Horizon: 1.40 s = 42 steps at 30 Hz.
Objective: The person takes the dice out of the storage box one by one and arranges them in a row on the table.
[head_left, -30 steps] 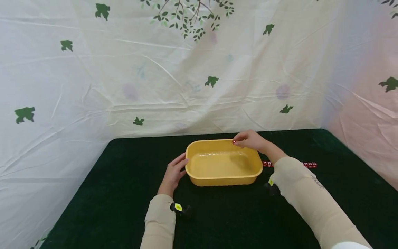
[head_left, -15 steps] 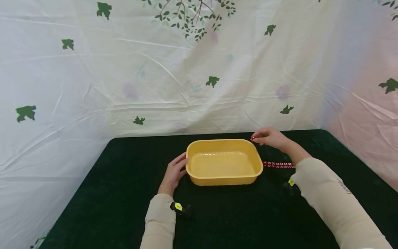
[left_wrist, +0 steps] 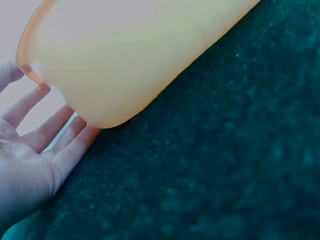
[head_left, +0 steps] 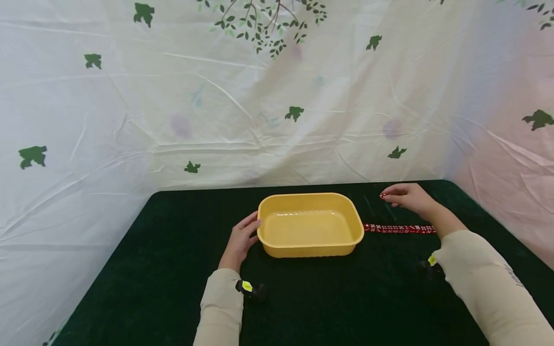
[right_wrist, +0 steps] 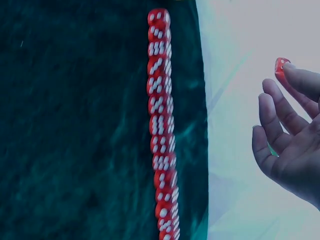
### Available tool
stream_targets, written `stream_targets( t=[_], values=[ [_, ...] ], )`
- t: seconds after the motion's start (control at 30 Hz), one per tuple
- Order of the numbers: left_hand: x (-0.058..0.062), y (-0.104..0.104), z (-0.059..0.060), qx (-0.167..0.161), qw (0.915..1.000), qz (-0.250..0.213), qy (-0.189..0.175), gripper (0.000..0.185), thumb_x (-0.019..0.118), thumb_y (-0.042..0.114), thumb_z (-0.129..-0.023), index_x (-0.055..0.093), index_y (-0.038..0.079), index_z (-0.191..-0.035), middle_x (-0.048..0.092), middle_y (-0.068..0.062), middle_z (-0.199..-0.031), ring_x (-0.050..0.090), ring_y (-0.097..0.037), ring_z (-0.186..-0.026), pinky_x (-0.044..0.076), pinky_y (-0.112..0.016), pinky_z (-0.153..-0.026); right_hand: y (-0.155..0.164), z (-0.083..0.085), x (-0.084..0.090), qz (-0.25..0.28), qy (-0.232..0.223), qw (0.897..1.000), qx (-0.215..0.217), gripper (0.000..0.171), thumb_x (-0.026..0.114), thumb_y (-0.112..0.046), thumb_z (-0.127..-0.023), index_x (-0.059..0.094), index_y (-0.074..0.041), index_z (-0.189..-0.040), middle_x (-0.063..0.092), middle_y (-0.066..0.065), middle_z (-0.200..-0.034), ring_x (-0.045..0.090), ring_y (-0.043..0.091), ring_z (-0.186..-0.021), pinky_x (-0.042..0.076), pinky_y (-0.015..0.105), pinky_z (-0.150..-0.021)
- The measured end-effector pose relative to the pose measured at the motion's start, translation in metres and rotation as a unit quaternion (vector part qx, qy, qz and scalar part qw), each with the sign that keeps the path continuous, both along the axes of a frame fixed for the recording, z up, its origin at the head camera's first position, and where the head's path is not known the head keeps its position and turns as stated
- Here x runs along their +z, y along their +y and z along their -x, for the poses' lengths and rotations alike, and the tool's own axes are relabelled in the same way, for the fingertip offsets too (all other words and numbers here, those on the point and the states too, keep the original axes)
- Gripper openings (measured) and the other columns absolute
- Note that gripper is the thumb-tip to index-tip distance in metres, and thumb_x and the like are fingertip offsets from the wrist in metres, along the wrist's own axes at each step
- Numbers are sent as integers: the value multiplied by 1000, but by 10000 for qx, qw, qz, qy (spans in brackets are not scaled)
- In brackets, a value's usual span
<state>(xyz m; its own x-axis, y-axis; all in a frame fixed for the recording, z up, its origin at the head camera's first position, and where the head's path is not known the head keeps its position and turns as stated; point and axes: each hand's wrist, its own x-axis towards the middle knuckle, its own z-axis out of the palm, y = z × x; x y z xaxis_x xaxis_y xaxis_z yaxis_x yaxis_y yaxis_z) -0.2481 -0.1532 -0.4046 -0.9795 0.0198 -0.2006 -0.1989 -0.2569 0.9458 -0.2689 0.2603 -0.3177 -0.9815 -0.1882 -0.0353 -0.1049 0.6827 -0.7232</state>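
Note:
A yellow rectangular plastic tub (head_left: 311,251) stands on the dark green cloth, with nothing visible inside. My left hand (head_left: 239,240) touches its left end; in the left wrist view the fairly straight fingers (left_wrist: 60,122) rest against the tub wall. My right hand (head_left: 411,198) is raised to the right of the tub. Between thumb and index finger it pinches a red die (right_wrist: 281,64) with white pips, its other fingers loosely spread. Below that hand, a straight row of red dice (head_left: 396,229) runs rightward from the tub's right side, its far end hidden by the right forearm.
Dark green cloth (head_left: 329,298) covers the table. A pale curtain (head_left: 242,120) with green leaf shapes hangs right behind the table's back edge, and a pinkish one closes off the right side. Each wrist carries a small black camera (head_left: 253,290).
My right hand has moved right, from above the tub's back right rim to beyond the tub, still holding the die. My left hand and the tub have stayed in place.

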Motion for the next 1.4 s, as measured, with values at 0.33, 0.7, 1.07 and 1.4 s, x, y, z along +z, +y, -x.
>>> stream_targets(
  t=[0.33,0.7,1.07,1.4],
  values=[
    [0,0,-1,-13,10000,-4,73,42,59,21,-82,50,12,-122,45,-6,-124,47,-20,-104,39,-38,-85,38,-13,-15,108,-21,9996,-249,44,47,-28,-89,48,9,-113,50,25,-108,52,30,-86,42,41,-74],
    [-1,0,-1,-20,10000,13,96,42,59,21,-81,50,12,-122,45,-6,-124,47,-21,-103,40,-38,-85,71,-25,-26,86,-50,9975,-701,50,43,-31,-90,43,12,-114,47,29,-109,49,36,-91,41,47,-77],
    [-1,-4,-1,-44,9999,43,96,41,58,21,-82,50,12,-122,45,-6,-124,46,-21,-105,39,-39,-86,95,-37,-38,294,-299,9935,-1054,49,46,-30,-88,45,14,-110,56,11,-97,54,8,-74,45,30,-64],
    [0,-4,-1,-23,10000,27,53,39,56,19,-83,51,12,-121,45,-5,-124,45,-21,-105,39,-39,-85,112,-45,-52,605,-626,9865,-1383,42,47,-29,-88,52,9,-104,54,-1,-87,52,6,-70,46,30,-61]
  ],
)
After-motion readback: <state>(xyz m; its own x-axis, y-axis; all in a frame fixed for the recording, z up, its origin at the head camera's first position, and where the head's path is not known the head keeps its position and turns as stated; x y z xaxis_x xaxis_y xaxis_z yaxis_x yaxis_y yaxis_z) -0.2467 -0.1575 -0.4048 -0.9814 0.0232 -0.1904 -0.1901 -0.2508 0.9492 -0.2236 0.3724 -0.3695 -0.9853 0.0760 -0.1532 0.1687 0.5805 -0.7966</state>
